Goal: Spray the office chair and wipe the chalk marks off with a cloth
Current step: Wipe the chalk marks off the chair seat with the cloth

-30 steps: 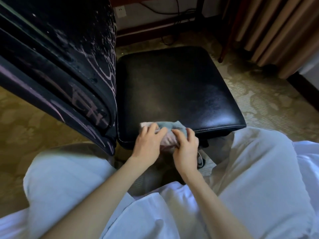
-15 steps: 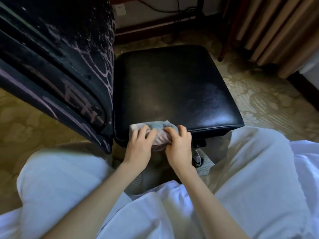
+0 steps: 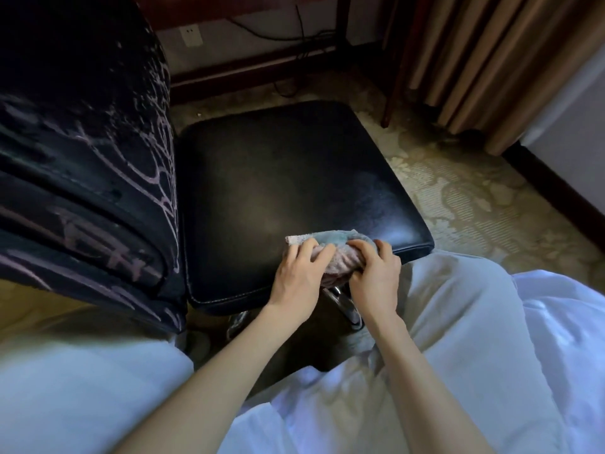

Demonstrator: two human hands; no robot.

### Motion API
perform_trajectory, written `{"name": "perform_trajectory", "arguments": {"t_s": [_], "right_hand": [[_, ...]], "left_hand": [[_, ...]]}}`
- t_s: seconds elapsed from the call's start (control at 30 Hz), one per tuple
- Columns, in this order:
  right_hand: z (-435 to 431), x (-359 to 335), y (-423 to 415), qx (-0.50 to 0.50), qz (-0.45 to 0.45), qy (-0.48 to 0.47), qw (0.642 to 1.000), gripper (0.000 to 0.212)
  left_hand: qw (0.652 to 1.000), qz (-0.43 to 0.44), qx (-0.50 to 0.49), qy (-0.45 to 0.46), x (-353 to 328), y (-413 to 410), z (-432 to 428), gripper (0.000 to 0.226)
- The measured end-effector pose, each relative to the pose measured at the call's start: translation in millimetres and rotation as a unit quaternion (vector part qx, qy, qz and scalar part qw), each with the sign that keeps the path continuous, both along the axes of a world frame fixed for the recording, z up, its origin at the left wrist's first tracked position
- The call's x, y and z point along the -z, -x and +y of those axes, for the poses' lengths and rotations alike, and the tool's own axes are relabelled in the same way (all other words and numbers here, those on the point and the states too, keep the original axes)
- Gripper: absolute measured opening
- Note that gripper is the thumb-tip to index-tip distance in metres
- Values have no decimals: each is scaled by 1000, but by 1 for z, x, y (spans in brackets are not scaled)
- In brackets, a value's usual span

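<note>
The black office chair fills the middle of the head view, its shiny leather seat [image 3: 288, 178] facing me. Its backrest [image 3: 82, 142] rises at the left and carries pale pink chalk marks [image 3: 154, 178] and wet spatter. A bunched cloth [image 3: 337, 257], blue on one side and pink on the other, lies over the seat's near edge. My left hand [image 3: 299, 273] grips its left part with curled fingers. My right hand [image 3: 376, 273] grips its right part. No spray bottle is in view.
Patterned beige carpet [image 3: 474, 198] surrounds the chair. Brown curtains [image 3: 491, 60] hang at the back right, beside a dark skirting board. A wall socket [image 3: 191, 35] and cables sit behind the chair under a wooden desk. My knees in white trousers [image 3: 458, 322] flank the chair base.
Both hands stayed on the cloth at the seat's near edge and kept bunching it. The view has shifted, so the chair sits further right in the frame.
</note>
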State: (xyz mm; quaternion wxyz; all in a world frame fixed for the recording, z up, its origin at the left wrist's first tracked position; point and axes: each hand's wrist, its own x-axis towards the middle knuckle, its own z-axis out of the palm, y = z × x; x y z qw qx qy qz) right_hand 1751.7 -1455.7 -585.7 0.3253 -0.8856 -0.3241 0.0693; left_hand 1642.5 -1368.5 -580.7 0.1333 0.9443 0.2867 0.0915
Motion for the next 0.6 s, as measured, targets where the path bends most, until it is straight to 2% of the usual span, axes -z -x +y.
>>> {"name": "perform_trajectory", "arguments": {"t_s": [0.4, 0.6], "right_hand": [[24, 1, 73, -201, -35, 34, 978, 54], [33, 4, 89, -267, -35, 7, 963, 53]], "left_hand": [[998, 10, -47, -31, -4, 104, 33, 56], [996, -2, -84, -42, -5, 132, 44, 64]]}}
